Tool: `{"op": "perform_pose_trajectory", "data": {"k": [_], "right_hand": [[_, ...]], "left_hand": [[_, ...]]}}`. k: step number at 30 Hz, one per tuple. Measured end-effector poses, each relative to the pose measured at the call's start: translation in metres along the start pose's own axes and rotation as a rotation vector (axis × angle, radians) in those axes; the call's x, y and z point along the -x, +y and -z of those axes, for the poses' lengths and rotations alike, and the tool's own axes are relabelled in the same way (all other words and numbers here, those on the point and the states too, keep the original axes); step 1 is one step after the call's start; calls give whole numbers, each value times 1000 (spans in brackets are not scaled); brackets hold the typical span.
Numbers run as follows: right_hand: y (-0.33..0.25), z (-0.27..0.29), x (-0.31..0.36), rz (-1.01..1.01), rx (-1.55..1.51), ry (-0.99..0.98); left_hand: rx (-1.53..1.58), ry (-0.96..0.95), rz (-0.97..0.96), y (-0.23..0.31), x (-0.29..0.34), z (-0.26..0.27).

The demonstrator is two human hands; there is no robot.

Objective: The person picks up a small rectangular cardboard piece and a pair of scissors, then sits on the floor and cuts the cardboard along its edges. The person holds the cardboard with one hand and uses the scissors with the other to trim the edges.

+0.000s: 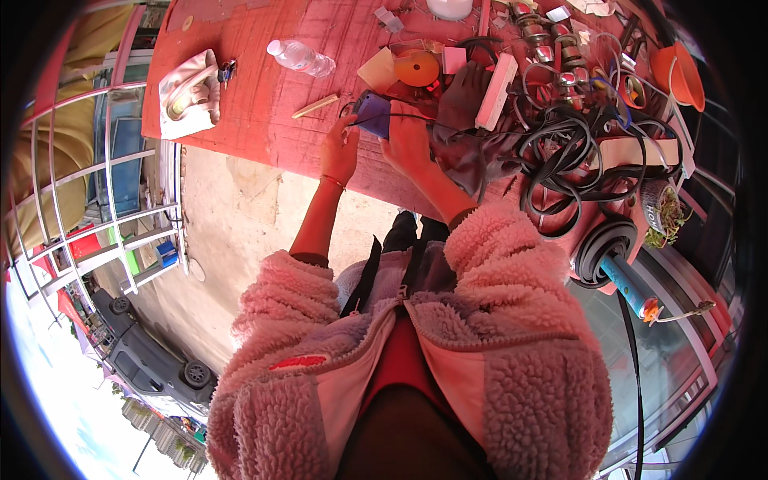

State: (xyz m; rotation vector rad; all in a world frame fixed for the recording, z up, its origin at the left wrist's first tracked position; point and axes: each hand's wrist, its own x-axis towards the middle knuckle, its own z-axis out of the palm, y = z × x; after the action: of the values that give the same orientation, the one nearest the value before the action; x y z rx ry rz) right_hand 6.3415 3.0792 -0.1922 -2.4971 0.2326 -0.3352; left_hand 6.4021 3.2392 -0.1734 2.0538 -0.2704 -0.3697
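Note:
Both of my hands are over the near edge of a red table. Between them lies a small dark blue block-like object; its exact kind is hard to make out. My right hand grips its right side, the fingers curled over it. My left hand is at its left, thumb and fingertips pinched together on a thin black cord. The cord crosses in front of the blue object and runs on past my right hand. Small dark loops show behind my left fingertips, partly hidden.
A clear plastic bottle, a wooden stick, a pale cloth bag and keys lie leftward. To the right are an orange roll, a dark glove, coiled black cable, metal fittings and an orange cup.

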Motion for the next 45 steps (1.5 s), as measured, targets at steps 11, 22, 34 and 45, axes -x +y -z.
{"op": "perform_pose_trajectory", "data": {"k": [11,22,34,45], "right_hand": [[19,32,63,-103,-88,41],[47,-3,78,-177,311,-138],[17,7,77,-196,71,-223],[-134,56,105,51,-249,-56]], "left_hand": [[33,-50,47,0,34,13],[50,-307,154,27,87,27],[259,-519,425,20,101,36],[880,-700,626,34,107,64]]}}
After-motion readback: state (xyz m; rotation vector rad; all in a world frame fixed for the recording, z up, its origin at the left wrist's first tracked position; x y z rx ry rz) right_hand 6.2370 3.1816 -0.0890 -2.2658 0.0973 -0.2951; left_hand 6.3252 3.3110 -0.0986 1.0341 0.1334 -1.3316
